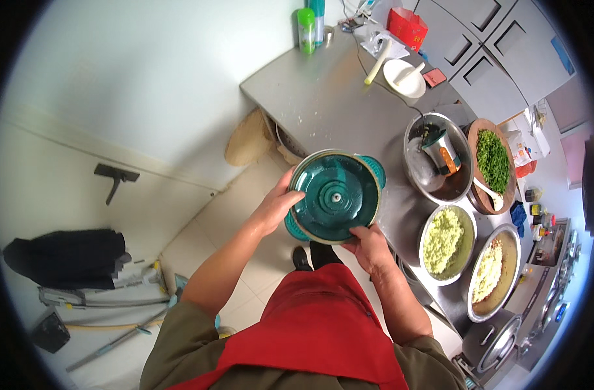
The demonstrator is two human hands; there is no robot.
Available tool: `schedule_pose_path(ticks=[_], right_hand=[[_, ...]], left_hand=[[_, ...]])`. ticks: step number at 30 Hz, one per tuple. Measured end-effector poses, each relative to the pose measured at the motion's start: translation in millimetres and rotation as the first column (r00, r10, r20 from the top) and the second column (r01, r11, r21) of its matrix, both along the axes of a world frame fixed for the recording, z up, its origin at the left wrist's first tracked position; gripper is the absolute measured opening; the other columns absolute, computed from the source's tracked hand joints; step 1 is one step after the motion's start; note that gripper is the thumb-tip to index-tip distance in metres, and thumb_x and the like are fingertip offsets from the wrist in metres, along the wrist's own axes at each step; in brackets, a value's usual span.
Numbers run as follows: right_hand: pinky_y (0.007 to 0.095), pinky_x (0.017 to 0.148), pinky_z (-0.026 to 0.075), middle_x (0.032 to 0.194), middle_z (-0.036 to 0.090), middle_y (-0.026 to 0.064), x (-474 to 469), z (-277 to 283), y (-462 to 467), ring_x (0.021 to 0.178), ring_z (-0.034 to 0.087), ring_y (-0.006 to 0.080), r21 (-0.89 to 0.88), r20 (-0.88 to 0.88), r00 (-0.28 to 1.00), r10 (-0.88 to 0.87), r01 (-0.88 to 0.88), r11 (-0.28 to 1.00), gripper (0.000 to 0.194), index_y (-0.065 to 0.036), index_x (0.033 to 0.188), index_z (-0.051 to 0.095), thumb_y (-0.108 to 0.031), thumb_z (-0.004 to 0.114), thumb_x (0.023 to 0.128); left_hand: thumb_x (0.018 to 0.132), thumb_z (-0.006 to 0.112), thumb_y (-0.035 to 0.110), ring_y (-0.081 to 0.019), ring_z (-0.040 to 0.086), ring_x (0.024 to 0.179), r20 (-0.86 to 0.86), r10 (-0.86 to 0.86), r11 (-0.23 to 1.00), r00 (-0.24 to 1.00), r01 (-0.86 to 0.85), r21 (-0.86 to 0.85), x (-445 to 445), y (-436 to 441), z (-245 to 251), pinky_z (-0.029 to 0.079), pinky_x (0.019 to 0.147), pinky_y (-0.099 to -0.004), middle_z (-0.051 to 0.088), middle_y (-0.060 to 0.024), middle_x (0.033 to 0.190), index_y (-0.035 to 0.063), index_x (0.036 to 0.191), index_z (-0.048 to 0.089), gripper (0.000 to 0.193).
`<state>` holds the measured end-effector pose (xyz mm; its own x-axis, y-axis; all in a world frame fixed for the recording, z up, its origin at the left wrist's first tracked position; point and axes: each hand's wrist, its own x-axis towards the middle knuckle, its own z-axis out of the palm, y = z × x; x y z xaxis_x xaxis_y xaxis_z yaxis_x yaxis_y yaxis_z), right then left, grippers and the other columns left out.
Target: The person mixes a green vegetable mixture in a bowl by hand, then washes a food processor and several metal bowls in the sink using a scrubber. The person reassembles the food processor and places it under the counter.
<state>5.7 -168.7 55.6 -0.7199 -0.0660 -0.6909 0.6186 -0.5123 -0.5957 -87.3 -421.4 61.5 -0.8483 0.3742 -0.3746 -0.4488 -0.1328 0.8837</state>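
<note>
Between my hands is a deep green, two-handled food-chopper bowl (pixel 321 214), its inside wet and glossy, with a small metal post at the centre of its ringed floor. My left hand (pixel 272 204) grips its left rim, thumb over the edge. At the lower right rim, my right hand (pixel 372 243) holds it with fingers partly hidden beneath. The bowl is held over the tiled floor, close to the counter. In a steel basin (pixel 413 165) to the right lies a corded chopper motor head (pixel 442 153) with an orange part.
The steel counter (pixel 326 92) bears chopped greens (pixel 493 161) on a round wooden board (pixel 483 192), a bowl of pale green mince (pixel 440 241), another of pale chopped food (pixel 489 273), and a white plate (pixel 399 70). A lidded pot (pixel 491 341) stands lower right. The door handle (pixel 115 178) is at left.
</note>
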Motion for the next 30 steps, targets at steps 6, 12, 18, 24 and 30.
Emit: schedule_pose_path(ticks=[6,12,18,24,30], right_hand=[[0.0483,0.087,0.06,0.128,0.063,0.0162,-102.2,-3.7,15.0,0.106,0.07,0.0334,0.035,0.049,0.988,-0.148,0.147,0.989,0.045,-0.008,0.14,0.046,-0.003,0.056,0.096],[0.0489,0.086,0.06,0.131,0.06,0.018,-154.9,-23.3,35.8,0.11,0.066,0.0354,0.016,0.019,0.97,-0.241,0.241,0.97,0.046,-0.006,0.139,0.048,0.003,0.051,0.094],[0.0553,0.091,0.062,0.136,0.057,0.0188,-172.6,-38.3,25.0,0.115,0.066,0.0413,-0.01,-0.005,0.925,-0.379,0.379,0.925,0.051,-0.011,0.143,0.045,0.002,0.05,0.094],[0.0549,0.09,0.061,0.142,0.053,0.0187,-183.2,-19.2,1.1,0.118,0.063,0.0407,0.004,0.113,0.842,-0.527,0.53,0.848,0.046,-0.009,0.145,0.044,-0.007,0.05,0.099],[0.0638,0.101,0.052,0.151,0.047,0.0136,-187.2,-17.3,-19.9,0.129,0.057,0.0436,0.073,0.247,0.698,-0.672,0.679,0.731,0.057,-0.021,0.154,0.035,-0.02,0.059,0.102]], left_hand=[[0.103,0.058,0.02,-0.0206,0.042,0.142,-0.002,-0.045,0.998,0.999,0.045,-0.045,-121.1,38.1,-1.4,0.031,0.121,-0.039,0.05,-0.0068,0.151,0.0083,0.158,0.041,0.058],[0.106,0.059,0.045,-0.0263,0.027,0.156,0.145,-0.07,0.993,0.987,0.082,-0.081,-203.2,76.6,-26.3,0.03,0.125,-0.0414,0.028,-0.0164,0.17,-0.002,0.165,0.019,0.086],[0.104,0.056,0.058,-0.0265,0.028,0.155,0.217,-0.353,0.911,0.91,0.387,-0.142,-278.1,81.6,-39.4,0.029,0.123,-0.0478,0.03,-0.0136,0.17,0.0032,0.164,0.029,0.085],[0.106,0.053,0.047,-0.027,0.047,0.144,-0.159,-0.067,0.975,0.985,0.03,-0.222,-467.3,126.3,-9.2,0.036,0.119,-0.0416,0.052,-0.0173,0.155,0.0001,0.153,0.047,0.067],[0.106,0.047,0.054,-0.0364,0.066,0.11,-0.287,0.338,0.899,0.896,-0.398,-0.182,-688.0,224.4,20.8,0.05,0.093,-0.0458,0.068,-0.028,0.119,-0.0119,0.118,0.063,0.069]])
